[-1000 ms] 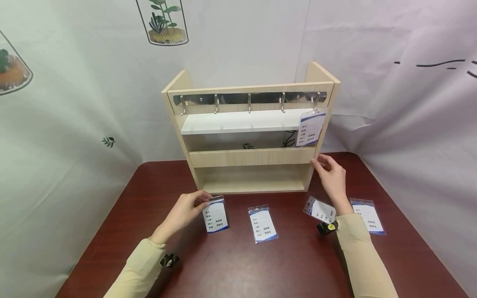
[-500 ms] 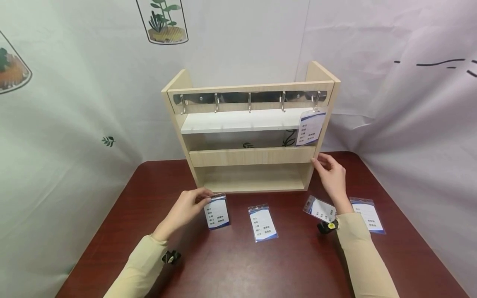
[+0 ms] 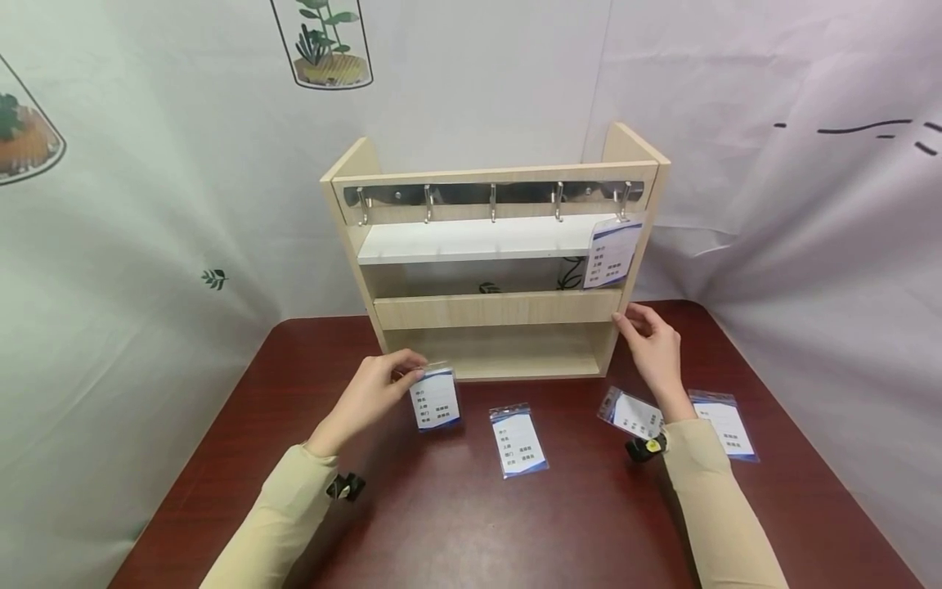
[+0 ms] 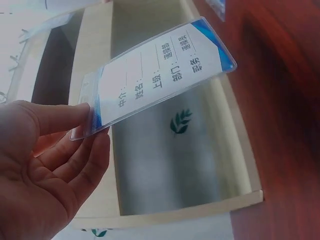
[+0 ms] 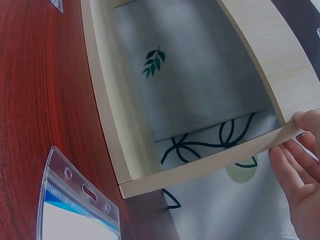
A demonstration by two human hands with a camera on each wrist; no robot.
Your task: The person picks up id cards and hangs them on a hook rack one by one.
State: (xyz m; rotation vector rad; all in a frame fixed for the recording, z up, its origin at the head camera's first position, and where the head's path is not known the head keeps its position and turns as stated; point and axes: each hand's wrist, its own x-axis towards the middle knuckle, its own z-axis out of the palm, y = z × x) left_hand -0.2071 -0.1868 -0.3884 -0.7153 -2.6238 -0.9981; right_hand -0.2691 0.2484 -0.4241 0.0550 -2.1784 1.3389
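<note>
My left hand pinches a clear badge holder by its top edge between thumb and fingers. A white card with blue corners and printed lines shows inside it. In the head view the badge hangs tilted in front of the rack's lower left. My right hand grips the right side panel of the wooden rack, thumb on the front edge and fingers behind, as the right wrist view shows. Another badge hangs from the rightmost of the metal hooks.
On the dark red table lie a badge at the middle, a sideways badge by the right forearm, and one more badge farther right, partly behind the wrist. A pale printed curtain stands behind the rack.
My left hand has lifted its badge off the table and carried it up and slightly right, toward the rack. The right hand keeps its place on the side panel.
</note>
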